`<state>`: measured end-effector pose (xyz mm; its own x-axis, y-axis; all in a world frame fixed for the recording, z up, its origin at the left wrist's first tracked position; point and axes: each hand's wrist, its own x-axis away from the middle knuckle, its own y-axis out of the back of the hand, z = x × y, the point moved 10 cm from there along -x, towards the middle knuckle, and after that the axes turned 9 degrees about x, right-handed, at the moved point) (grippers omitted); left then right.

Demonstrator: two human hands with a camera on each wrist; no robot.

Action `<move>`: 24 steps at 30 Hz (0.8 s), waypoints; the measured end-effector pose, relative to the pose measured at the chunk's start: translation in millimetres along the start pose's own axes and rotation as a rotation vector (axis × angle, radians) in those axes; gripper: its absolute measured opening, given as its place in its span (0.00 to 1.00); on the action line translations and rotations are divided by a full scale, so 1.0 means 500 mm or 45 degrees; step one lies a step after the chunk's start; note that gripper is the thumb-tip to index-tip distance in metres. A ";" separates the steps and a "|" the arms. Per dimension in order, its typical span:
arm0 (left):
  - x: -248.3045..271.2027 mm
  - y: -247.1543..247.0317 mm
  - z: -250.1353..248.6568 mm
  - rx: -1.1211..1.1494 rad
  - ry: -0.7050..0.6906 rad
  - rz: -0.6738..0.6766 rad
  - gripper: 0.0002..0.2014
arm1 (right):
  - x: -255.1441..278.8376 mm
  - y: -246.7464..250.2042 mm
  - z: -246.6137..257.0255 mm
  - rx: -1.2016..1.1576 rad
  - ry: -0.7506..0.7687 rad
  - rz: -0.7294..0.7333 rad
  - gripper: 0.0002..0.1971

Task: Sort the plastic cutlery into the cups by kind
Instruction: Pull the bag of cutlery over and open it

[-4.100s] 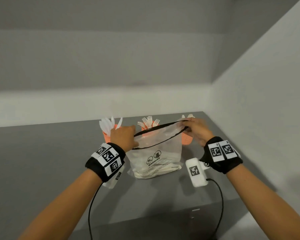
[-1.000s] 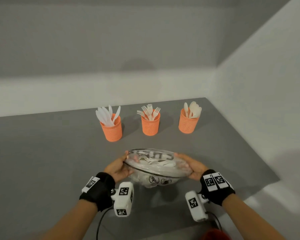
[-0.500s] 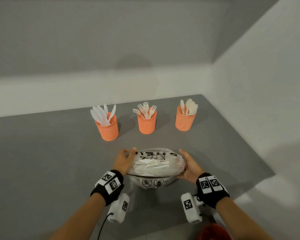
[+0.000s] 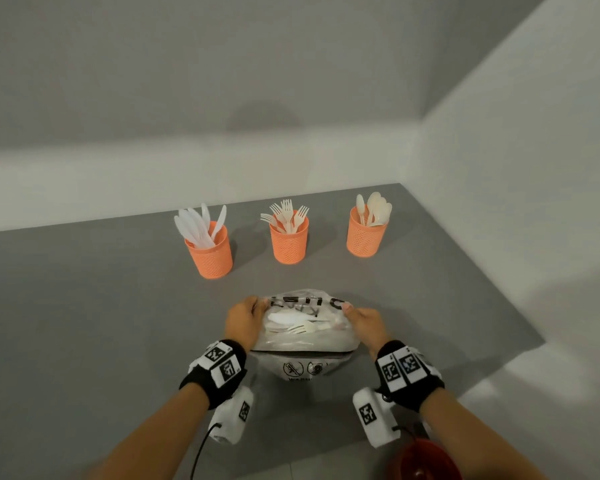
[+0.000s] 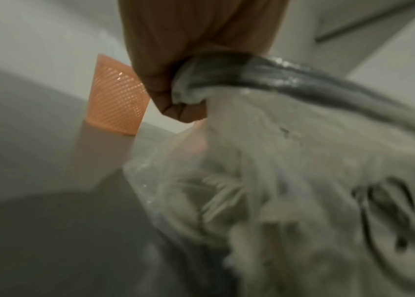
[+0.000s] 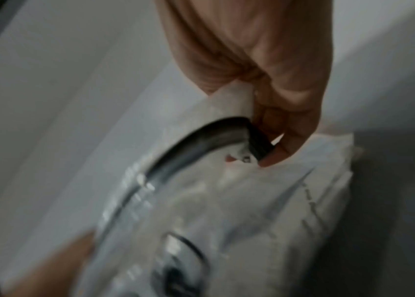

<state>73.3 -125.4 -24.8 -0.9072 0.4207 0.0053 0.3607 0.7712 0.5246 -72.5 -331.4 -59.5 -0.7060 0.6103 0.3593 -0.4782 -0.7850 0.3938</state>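
A grey table (image 4: 84, 323) fills the lower frame, set into a corner of pale walls; at its far edge three orange mesh cups stand in a row, well apart. The left cup (image 4: 210, 252) holds knives (image 4: 196, 225); the middle cup (image 4: 289, 244) holds forks (image 4: 286, 216); the right cup (image 4: 364, 239) holds spoons (image 4: 374, 209); all stand handle-down.

At lower centre we hold a clear bag (image 4: 303, 327) between both hands, nearer us than the cups; our left hand (image 4: 245, 322) grips its left end, fingers curled round the bunched plastic and dark rim; our right hand (image 4: 368, 323) pinches the right end, thumb and fingertips clamped on the rim. Inside lie loose cutlery (image 4: 298, 323), a fork and a knife plain to see, their long axes running left to right across the frame, between our hands and under the plastic; the rest is too blurred to count.

We judge the bag's mouth faces us, at the bottom of the frame; the pieces lie beyond the rim, so a hand must let go and reach in. Both hands are equally near. A red object (image 4: 426, 460) sits at the bottom right.
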 end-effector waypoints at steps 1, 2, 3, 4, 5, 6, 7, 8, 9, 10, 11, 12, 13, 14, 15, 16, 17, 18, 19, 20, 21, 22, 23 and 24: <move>-0.010 -0.001 0.005 0.049 0.076 0.012 0.21 | -0.005 -0.010 -0.008 -0.168 -0.103 0.085 0.18; -0.018 -0.003 0.012 0.092 0.171 0.042 0.21 | -0.006 -0.020 -0.011 -0.307 -0.187 0.172 0.17; -0.024 -0.007 0.018 0.156 0.271 0.076 0.21 | -0.008 -0.030 -0.010 -0.428 -0.246 0.257 0.17; -0.029 -0.015 0.023 0.249 0.373 0.128 0.21 | -0.011 -0.036 -0.008 -0.526 -0.291 0.316 0.17; -0.032 -0.023 0.026 0.346 0.464 0.177 0.21 | -0.014 -0.038 -0.004 -0.605 -0.326 0.348 0.17; -0.040 -0.026 0.029 0.418 0.528 0.201 0.22 | -0.022 -0.038 -0.004 -0.640 -0.349 0.343 0.17; -0.044 -0.030 0.030 0.471 0.588 0.222 0.23 | -0.027 -0.038 -0.002 -0.653 -0.357 0.330 0.18; -0.049 -0.035 0.037 0.508 0.645 0.246 0.24 | -0.034 -0.038 0.001 -0.655 -0.349 0.322 0.18; -0.055 -0.040 0.046 0.546 0.701 0.253 0.25 | -0.042 -0.036 0.001 -0.656 -0.358 0.294 0.18; -0.060 -0.042 0.051 0.587 0.755 0.251 0.25 | -0.050 -0.036 -0.005 -0.661 -0.384 0.265 0.17; -0.060 -0.043 0.055 0.611 0.798 0.236 0.26 | -0.054 -0.039 -0.010 -0.660 -0.420 0.253 0.17; -0.066 -0.043 0.062 0.618 0.826 0.208 0.25 | -0.059 -0.039 -0.019 -0.615 -0.446 0.233 0.17; -0.068 -0.040 0.069 0.577 0.826 0.182 0.24 | -0.063 -0.035 -0.024 -0.519 -0.448 0.200 0.17; -0.067 -0.040 0.073 0.454 0.802 0.214 0.22 | -0.068 -0.029 -0.028 -0.369 -0.412 0.164 0.16; -0.069 -0.037 0.075 0.284 0.752 0.246 0.18 | -0.071 -0.020 -0.027 -0.195 -0.358 0.108 0.14; -0.077 -0.032 0.088 0.150 0.690 0.221 0.12 | -0.074 -0.009 -0.025 -0.054 -0.296 0.033 0.12; -0.079 -0.027 0.096 0.109 0.647 0.180 0.08 | -0.075 -0.001 -0.023 0.035 -0.247 -0.020 0.10; -0.077 -0.018 0.099 0.109 0.594 0.127 0.08 | -0.075 0.003 -0.022 0.081 -0.217 -0.045 0.10; -0.080 -0.006 0.102 0.101 0.532 0.050 0.07 | -0.075 0.004 -0.020 0.095 -0.202 -0.048 0.09; -0.083 0.006 0.094 0.044 0.461 -0.001 0.05 | -0.076 0.004 -0.017 0.099 -0.185 -0.044 0.07; -0.080 0.016 0.076 -0.016 0.367 -0.032 0.04 | -0.077 0.010 -0.009 0.133 -0.139 -0.055 0.04; -0.081 0.029 0.051 -0.045 0.234 -0.065 0.03 | -0.075 0.020 0.009 0.204 -0.038 -0.086 0.02; -0.078 0.042 0.017 -0.041 0.065 -0.087 0.01 | -0.068 0.036 0.043 0.285 0.134 -0.147 0.04; -0.069 0.057 -0.020 -0.019 -0.109 -0.100 0.02 | -0.048 0.052 0.091 0.398 0.376 -0.211 0.07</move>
<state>112.9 -122.9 -1.8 -0.9106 0.3988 -0.1085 0.2853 0.7965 0.5332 -44.2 -361.6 -19.4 -0.7738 0.6327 0.0315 -0.4483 -0.5821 0.6784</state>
